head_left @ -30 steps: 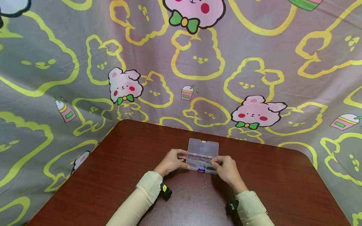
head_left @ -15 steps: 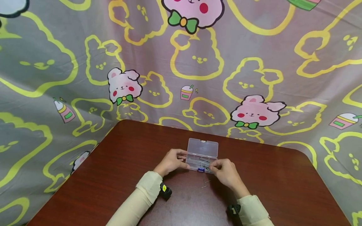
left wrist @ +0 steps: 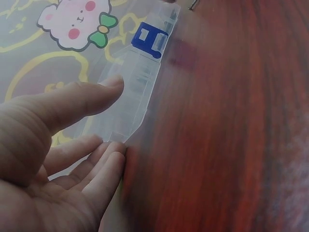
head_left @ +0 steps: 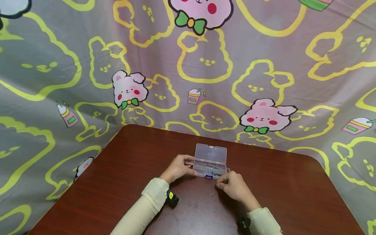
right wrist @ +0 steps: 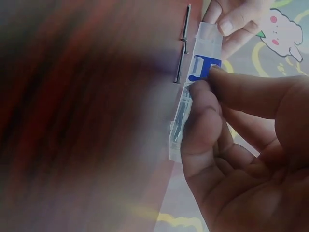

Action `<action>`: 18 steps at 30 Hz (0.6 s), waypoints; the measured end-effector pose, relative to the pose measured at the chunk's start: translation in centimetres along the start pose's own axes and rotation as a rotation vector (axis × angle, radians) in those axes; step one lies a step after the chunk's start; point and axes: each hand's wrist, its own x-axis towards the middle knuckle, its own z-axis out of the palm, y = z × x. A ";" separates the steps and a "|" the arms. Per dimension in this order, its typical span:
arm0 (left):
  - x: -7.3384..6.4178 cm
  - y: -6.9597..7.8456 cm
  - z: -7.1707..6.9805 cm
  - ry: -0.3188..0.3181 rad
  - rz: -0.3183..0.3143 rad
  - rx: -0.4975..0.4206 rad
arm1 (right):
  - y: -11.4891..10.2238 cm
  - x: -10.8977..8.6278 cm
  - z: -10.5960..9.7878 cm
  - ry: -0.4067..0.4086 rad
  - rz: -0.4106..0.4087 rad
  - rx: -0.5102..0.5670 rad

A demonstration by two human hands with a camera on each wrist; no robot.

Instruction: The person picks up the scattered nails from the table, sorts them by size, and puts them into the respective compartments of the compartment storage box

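A clear plastic compartment box (head_left: 200, 172) with a blue latch (head_left: 209, 176) stands on the table with its lid (head_left: 211, 153) raised. My left hand (head_left: 180, 168) holds the box's left end, thumb toward the front and the other fingers against the end wall (left wrist: 126, 126). Slim metal nails (head_left: 216, 173) lie in the right-hand compartments. My right hand (head_left: 232, 186) is low in front of the box, thumb and forefinger close together, with nothing visible between them. Beside its fingertips lie loose nails (right wrist: 182, 60) on the table; the hand may cover part of them.
The dark red wooden table (head_left: 141, 150) carries the box near its middle. A patterned cloth (head_left: 164, 65) hangs behind the table and round its sides. A black wrist camera (head_left: 172, 198) sits on the left sleeve, another (head_left: 243, 222) on the right.
My right hand has moved from over the box's right compartments down and toward me, to the loose nails. The left hand and the box have stayed in place.
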 end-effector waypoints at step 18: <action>0.1 -0.2 0.1 0.001 0.002 0.003 | 0.3 -0.6 0.3 -0.025 -0.139 -0.103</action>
